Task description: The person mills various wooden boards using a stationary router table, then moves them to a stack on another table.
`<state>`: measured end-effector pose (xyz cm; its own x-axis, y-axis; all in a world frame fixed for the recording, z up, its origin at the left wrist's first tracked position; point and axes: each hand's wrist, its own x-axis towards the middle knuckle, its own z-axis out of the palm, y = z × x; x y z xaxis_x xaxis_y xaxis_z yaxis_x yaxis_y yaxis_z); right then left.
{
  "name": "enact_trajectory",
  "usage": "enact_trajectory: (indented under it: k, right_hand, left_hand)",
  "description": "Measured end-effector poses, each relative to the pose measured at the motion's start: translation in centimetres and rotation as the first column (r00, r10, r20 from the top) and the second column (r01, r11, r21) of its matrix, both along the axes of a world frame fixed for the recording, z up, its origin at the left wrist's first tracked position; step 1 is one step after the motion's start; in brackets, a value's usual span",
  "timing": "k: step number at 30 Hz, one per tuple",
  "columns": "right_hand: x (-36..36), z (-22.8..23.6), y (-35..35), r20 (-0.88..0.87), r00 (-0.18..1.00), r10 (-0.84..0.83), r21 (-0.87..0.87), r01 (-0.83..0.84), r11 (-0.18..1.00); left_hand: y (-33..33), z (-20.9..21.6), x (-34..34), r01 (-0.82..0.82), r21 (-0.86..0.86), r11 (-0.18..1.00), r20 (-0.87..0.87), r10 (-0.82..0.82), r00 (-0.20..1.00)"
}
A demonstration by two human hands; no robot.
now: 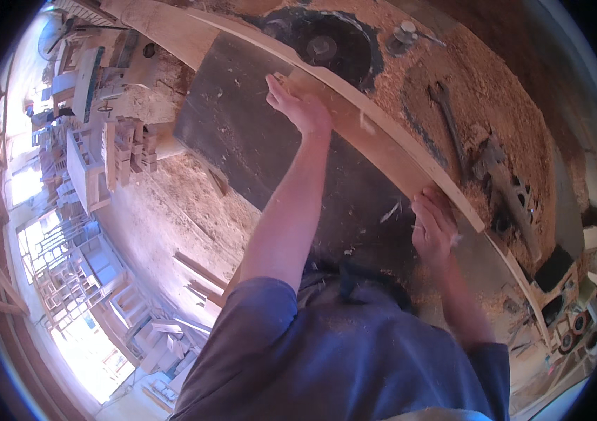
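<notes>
A flat wooden board lies along a long pale wooden strip on a dark metal machine table. My left hand is on the far end of the board, closed against it, with fingertips reaching past its edge to the left. Some of its fingers are hidden from above. At the near end, my right hand is closed around the board's edge, its fingers bent over the wood. Small pale chips are scattered over the dark table near the right hand.
Beyond the strip, a round dark disc sits amid sawdust. An open-ended wrench, a metal fitting and dusty metal parts lie to the right. Stacked wooden pieces and wooden frames stand across the floor at left.
</notes>
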<state>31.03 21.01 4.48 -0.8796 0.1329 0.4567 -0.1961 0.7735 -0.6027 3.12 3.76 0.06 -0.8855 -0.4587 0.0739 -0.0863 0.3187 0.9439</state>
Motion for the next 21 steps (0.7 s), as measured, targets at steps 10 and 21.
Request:
enact_trajectory:
  k: [10, 21]
  right_hand:
    - [-3.3, 0.1, -2.0, -0.050, 0.996, -0.070, -0.031, 0.069, 0.997]
    - [-6.4, -1.5, -4.1, -0.121, 0.991, -0.062, -0.068, 0.054, 0.996]
  left_hand:
    - [-1.8, 0.6, -3.5, 0.004, -0.089, 0.996, 0.035, 0.000, 0.999]
    - [-4.4, 0.2, -7.4, 0.019, -0.184, 0.983, 0.039, -0.012, 0.999]
